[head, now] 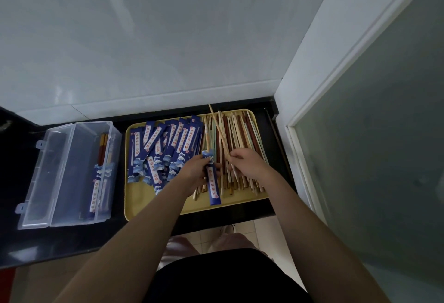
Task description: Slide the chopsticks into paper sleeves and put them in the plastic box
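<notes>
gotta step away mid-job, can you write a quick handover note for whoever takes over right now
Left hand grips one blue paper sleeve over the yellow tray.
Right hand pinches a light chopstick pair, not yet in the sleeve.
Done: a few sleeved pairs lie in the open plastic box at left.
Left: insert this pair, box it, then work through the loose chopsticks and empty sleeves on the tray.
</notes>
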{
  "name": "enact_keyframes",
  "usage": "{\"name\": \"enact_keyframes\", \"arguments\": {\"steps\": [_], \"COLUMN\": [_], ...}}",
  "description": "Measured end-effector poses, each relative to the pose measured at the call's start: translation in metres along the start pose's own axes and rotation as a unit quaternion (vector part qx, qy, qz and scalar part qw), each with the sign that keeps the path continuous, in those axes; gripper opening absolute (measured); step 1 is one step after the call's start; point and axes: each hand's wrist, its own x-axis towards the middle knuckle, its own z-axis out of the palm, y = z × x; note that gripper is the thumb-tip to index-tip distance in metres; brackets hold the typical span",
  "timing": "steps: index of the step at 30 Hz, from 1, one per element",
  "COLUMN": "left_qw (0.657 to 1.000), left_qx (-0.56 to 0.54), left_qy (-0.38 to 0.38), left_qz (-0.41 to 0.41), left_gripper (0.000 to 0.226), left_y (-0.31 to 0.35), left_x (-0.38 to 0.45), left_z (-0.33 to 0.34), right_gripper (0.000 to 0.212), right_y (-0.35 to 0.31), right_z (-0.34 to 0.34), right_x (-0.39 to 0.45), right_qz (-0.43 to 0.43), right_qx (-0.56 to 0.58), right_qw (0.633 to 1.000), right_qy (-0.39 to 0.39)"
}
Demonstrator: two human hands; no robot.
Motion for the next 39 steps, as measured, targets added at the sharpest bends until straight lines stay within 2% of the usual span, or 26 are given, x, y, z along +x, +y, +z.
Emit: {"name": "enact_keyframes", "arguments": {"steps": [1, 3, 4, 8, 12, 16, 18, 20, 24, 30, 32, 35, 39], "left_qw": [1.0, 1.0, 1.0, 0.998, 0.997, 0.992, 0.987, 0.978, 0.942, 0.895, 0.894, 0.912, 0.912], "left_qx": [0.003, -0.001, -0.007, -0.009, 0.002, 0.086, 0.129, 0.185, 0.309, 0.424, 0.424, 0.383, 0.386], "left_qy": [0.001, 0.0, -0.001, -0.002, 0.015, 0.072, 0.087, 0.087, 0.083, 0.051, 0.051, 0.055, 0.052], "left_qz": [0.006, 0.023, 0.03, 0.058, 0.074, 0.065, 0.037, 0.043, 0.104, 0.13, 0.136, 0.132, 0.128], "left_gripper": [0.023, 0.023, 0.022, 0.02, 0.019, 0.02, 0.016, 0.018, 0.024, 0.018, 0.022, 0.03, 0.027], "left_y": [0.002, 0.008, 0.011, 0.025, 0.034, 0.041, 0.05, 0.054, 0.054, 0.053, 0.051, 0.051, 0.051], "left_x": [-0.003, -0.009, -0.011, -0.02, -0.029, -0.035, -0.042, -0.044, -0.051, -0.06, -0.061, -0.061, -0.059], "left_z": [0.0, 0.001, 0.001, 0.004, 0.007, 0.008, 0.009, 0.007, 0.002, 0.001, 0.0, 0.001, 0.0], "right_gripper": [0.012, 0.036, 0.039, 0.017, 0.017, 0.012, 0.02, 0.027, 0.031, 0.031, 0.031, 0.032, 0.033], "right_y": [-0.002, -0.009, -0.014, -0.039, -0.064, -0.072, -0.072, -0.073, -0.076, -0.073, -0.07, -0.066, -0.064], "right_z": [-0.004, -0.013, -0.016, -0.029, -0.041, -0.051, -0.054, -0.056, -0.053, -0.049, -0.05, -0.051, -0.052], "right_x": [-0.004, -0.012, -0.016, -0.028, -0.036, -0.039, -0.036, -0.033, -0.03, -0.025, -0.023, -0.02, -0.02], "right_qz": [-0.006, -0.032, -0.048, -0.088, -0.131, -0.175, -0.171, -0.154, -0.145, -0.128, -0.127, -0.126, -0.121], "right_qx": [0.04, 0.099, 0.116, 0.156, 0.238, 0.238, 0.238, 0.247, 0.277, 0.281, 0.266, 0.255, 0.265], "right_qw": [0.999, 0.995, 0.992, 0.983, 0.96, 0.943, 0.931, 0.923, 0.913, 0.909, 0.909, 0.908, 0.903], "right_qy": [0.002, 0.014, 0.02, 0.051, 0.075, 0.156, 0.217, 0.253, 0.263, 0.281, 0.295, 0.306, 0.315]}}
